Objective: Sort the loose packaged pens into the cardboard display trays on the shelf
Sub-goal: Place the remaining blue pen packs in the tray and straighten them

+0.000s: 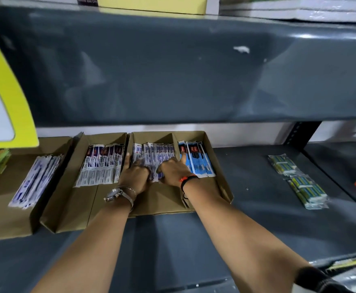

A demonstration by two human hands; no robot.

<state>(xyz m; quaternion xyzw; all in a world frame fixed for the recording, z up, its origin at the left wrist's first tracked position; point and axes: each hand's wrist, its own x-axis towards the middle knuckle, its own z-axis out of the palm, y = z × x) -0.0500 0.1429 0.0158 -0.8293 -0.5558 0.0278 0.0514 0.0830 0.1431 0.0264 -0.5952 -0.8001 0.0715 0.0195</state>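
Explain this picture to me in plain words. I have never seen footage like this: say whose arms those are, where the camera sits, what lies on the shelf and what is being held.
There is no machine here. One camera, worn on a person's head, looks down at their own bare arms. The left hand, with a watch on its wrist, and the right hand both press on a batch of white packaged pens in a cardboard tray on a grey shelf. Blue packs fill the compartment to the right; other trays of pens stand to the left. Green-striped packets lie loose further right. Whether the fingers grip any pack is not clear.
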